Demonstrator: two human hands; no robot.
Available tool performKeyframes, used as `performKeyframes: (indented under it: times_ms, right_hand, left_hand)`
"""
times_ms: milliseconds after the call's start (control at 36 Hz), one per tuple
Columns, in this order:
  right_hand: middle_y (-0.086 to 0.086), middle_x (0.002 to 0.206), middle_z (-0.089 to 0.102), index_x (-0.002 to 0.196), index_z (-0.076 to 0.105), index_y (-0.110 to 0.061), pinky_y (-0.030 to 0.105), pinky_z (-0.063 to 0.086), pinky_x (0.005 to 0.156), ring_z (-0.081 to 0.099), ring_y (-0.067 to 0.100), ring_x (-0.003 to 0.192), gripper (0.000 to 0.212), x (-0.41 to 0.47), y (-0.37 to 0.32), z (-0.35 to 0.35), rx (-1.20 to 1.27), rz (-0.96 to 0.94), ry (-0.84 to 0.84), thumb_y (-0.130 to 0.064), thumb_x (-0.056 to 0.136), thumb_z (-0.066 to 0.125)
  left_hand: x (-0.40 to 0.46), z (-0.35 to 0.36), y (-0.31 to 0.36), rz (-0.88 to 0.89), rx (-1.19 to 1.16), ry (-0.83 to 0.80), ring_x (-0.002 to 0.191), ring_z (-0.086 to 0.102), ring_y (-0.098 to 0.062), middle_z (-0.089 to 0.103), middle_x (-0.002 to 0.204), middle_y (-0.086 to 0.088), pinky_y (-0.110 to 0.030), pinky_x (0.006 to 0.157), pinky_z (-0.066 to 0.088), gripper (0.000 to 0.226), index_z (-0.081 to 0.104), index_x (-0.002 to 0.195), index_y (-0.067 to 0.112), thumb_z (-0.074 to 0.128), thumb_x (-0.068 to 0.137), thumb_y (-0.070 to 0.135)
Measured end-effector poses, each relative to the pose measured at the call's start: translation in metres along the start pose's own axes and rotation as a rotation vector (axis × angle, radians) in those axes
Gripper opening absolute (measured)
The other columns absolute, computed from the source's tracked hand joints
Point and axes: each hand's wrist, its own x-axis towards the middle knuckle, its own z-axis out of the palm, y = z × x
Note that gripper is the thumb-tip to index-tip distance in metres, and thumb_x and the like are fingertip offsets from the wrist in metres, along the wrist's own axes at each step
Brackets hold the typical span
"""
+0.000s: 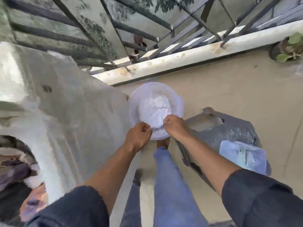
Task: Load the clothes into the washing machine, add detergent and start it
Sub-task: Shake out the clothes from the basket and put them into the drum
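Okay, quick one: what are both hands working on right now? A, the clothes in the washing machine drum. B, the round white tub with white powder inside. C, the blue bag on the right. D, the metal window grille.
B: the left hand and the right hand both grip the near rim of the round white tub, which holds white powder; the clothes lie untouched in the washing machine.

A home balcony or utility area used for laundry. A covered washing machine (68, 112) with clothes (14, 164) in its opening stands by a low wall (229, 89), metal window grille (131, 30) and potted plant (288, 49).
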Motion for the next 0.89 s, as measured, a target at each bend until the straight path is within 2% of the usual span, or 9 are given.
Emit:
performKeyframes:
  times_ms: [111,194,306,472,611,694,750,806,889]
  right_hand:
    - [0.006,0.131,0.068,0.121,0.069,-0.021,0.029,0.046,0.095,0.06,0.029,0.124,0.029,0.076,0.032,0.041,-0.073,0.035,-0.123,-0.019,0.093,0.061]
    - [0.008,0.143,0.06,0.138,0.06,-0.019,0.029,0.043,0.096,0.056,0.03,0.13,0.044,0.13,0.05,0.072,-0.056,0.065,-0.199,-0.024,0.095,0.059]
    - [0.009,0.149,0.054,0.149,0.05,-0.017,0.03,0.046,0.095,0.054,0.029,0.133,0.055,0.194,0.071,0.11,0.042,0.183,-0.263,-0.027,0.095,0.06]
    - [0.018,0.149,0.049,0.153,0.038,-0.007,0.04,0.047,0.109,0.05,0.036,0.135,0.064,0.261,0.09,0.157,0.082,0.32,-0.283,-0.028,0.097,0.06]
    - [0.019,0.157,0.04,0.162,0.01,-0.004,0.041,0.044,0.11,0.045,0.039,0.141,0.089,0.286,0.099,0.183,0.03,0.4,-0.244,-0.035,0.096,0.062]
    - [0.016,0.138,0.058,0.144,0.043,-0.011,0.034,0.046,0.084,0.058,0.039,0.126,0.055,0.283,0.097,0.183,0.022,0.379,-0.144,-0.027,0.095,0.06]
    - [0.013,0.127,0.064,0.124,0.059,-0.014,0.031,0.041,0.078,0.063,0.037,0.117,0.033,0.276,0.094,0.179,0.028,0.32,-0.154,-0.027,0.094,0.06]
    - [0.01,0.11,0.066,0.096,0.062,-0.02,0.031,0.041,0.076,0.065,0.035,0.108,0.011,0.265,0.088,0.173,0.044,0.283,-0.135,-0.029,0.091,0.063]
    - [0.0,0.077,0.052,0.067,0.037,-0.02,0.03,0.037,0.062,0.059,0.027,0.082,0.038,0.237,0.071,0.155,0.093,0.203,-0.064,-0.027,0.087,0.068]
  left_hand:
    - [0.06,0.032,-0.017,-0.069,-0.041,0.029,0.115,0.068,-0.029,0.076,0.115,-0.006,-0.032,0.093,0.048,0.046,0.073,0.116,0.017,0.057,0.083,0.044]
    - [0.106,0.052,-0.032,-0.101,-0.051,0.042,0.116,0.065,-0.027,0.072,0.119,-0.005,-0.025,0.087,0.04,0.028,0.071,0.121,0.014,0.062,0.097,0.025]
    - [0.157,0.071,-0.048,-0.113,-0.062,0.052,0.12,0.06,-0.018,0.066,0.13,0.005,-0.023,0.092,0.038,0.035,0.066,0.135,0.02,0.057,0.101,0.022]
    - [0.2,0.081,-0.062,-0.117,-0.113,0.1,0.111,0.055,-0.007,0.064,0.132,0.011,-0.022,0.093,0.038,0.035,0.064,0.136,0.024,0.056,0.102,0.022]
    - [0.215,0.081,-0.076,-0.129,-0.128,0.134,0.114,0.058,-0.008,0.066,0.129,0.013,-0.022,0.092,0.039,0.032,0.065,0.133,0.026,0.057,0.102,0.026]
    - [0.215,0.077,-0.081,-0.128,-0.125,0.146,0.111,0.058,-0.007,0.065,0.124,0.016,-0.022,0.091,0.04,0.028,0.066,0.131,0.027,0.057,0.104,0.026]
    - [0.212,0.075,-0.083,-0.133,-0.119,0.155,0.109,0.058,-0.008,0.064,0.118,0.018,-0.022,0.092,0.04,0.02,0.065,0.123,0.03,0.057,0.105,0.026]
    - [0.206,0.071,-0.082,-0.149,-0.121,0.156,0.109,0.057,-0.009,0.062,0.118,0.016,-0.023,0.093,0.039,0.019,0.063,0.123,0.032,0.058,0.105,0.026]
    - [0.191,0.065,-0.075,-0.171,-0.106,0.128,0.111,0.056,-0.012,0.062,0.127,0.01,-0.024,0.093,0.039,0.033,0.061,0.137,0.023,0.059,0.104,0.026]
